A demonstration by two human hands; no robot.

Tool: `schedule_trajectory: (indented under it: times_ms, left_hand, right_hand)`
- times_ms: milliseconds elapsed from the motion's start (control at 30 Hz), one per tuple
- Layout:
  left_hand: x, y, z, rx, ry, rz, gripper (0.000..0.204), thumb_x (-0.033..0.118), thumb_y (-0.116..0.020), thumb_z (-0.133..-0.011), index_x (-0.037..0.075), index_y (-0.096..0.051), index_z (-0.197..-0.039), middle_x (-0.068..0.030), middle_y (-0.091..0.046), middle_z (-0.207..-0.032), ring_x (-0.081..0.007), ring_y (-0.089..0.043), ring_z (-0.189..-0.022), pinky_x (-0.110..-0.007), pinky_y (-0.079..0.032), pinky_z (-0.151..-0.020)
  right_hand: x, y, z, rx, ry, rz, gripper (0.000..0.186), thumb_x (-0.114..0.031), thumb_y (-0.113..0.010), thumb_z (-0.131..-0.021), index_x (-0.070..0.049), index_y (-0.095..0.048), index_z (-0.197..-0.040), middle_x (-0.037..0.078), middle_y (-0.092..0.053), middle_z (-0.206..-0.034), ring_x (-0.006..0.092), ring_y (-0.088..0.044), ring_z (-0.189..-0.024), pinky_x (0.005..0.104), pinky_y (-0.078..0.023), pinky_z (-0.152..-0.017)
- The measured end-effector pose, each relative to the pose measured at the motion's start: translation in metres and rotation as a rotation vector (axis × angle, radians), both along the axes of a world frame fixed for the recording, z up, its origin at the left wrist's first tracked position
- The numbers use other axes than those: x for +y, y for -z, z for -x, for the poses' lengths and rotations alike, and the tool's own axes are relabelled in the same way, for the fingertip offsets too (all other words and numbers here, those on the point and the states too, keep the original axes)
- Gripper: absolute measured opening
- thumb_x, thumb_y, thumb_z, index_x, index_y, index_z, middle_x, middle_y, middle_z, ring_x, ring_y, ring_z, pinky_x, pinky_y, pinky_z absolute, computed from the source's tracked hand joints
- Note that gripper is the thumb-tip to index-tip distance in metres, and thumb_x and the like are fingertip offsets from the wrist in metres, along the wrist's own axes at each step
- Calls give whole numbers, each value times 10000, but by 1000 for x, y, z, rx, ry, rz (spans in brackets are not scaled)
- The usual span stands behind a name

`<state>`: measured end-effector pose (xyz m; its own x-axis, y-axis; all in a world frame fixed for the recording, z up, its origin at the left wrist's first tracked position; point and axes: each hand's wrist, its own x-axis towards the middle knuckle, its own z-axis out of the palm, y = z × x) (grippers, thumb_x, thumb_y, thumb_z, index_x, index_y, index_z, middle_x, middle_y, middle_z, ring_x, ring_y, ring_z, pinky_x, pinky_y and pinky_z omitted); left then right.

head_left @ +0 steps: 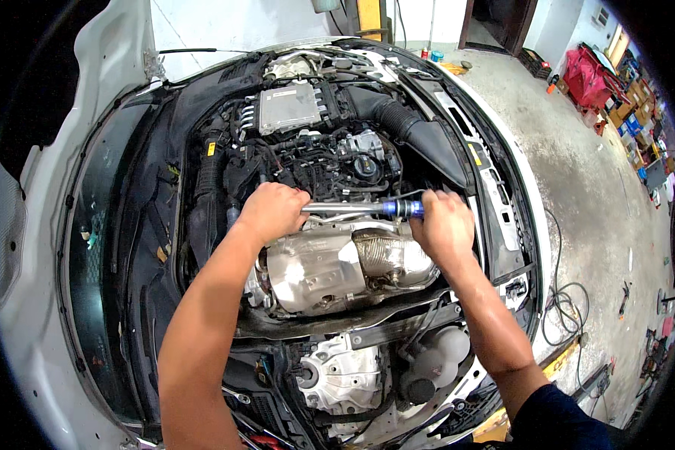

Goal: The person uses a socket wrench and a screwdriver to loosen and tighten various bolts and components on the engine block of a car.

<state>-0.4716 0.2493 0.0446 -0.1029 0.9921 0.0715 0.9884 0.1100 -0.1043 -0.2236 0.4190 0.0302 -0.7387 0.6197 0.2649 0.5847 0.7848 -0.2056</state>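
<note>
A torque wrench (pixel 345 208) with a silver shaft and a blue-and-black grip lies level across the engine (pixel 330 165). My right hand (pixel 447 225) is wrapped round the grip end. Over the other end my left hand (pixel 268 213) is closed, covering the wrench's head, so what the head sits on is hidden. Just below the shaft is a shiny metal heat shield (pixel 315 270), with a ribbed metal part (pixel 391 255) beside it. A black oil filler cap (pixel 367 168) shows above the shaft.
Around the engine bay are a silver control box (pixel 289 107), a black intake duct (pixel 420 139), a white strut tower (pixel 343 375) and a pale coolant tank (pixel 439 356). The raised hood (pixel 90 97) is at left. A cable (pixel 566 307) coils on the garage floor at right.
</note>
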Motion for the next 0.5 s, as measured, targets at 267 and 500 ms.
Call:
schedule_trajectory:
  times_ms: [267, 500]
  left_hand:
    - [4, -7, -14, -119, -487, -48, 201, 244, -693, -756, 71, -720, -857, -169, -674, -742, -349, -668, -746, -445, -537, -746]
    - [54, -7, -35, -293, -1246, -396, 260, 252, -665, -810, 0, -716, -852, -221, -691, -883, -386, -675, -873, -465, -537, -783]
  right_hand:
    - [49, -8, 69, -177, -165, -84, 152, -118, -667, -725, -78, -658, -871, 113, -661, -904, 296, -636, -914, 484, -450, -917]
    - [87, -42, 316, -161, -511, -389, 90, -137, -628, -818, -124, -695, -877, 86, -666, -990, 246, -617, -1024, 394, -459, -968]
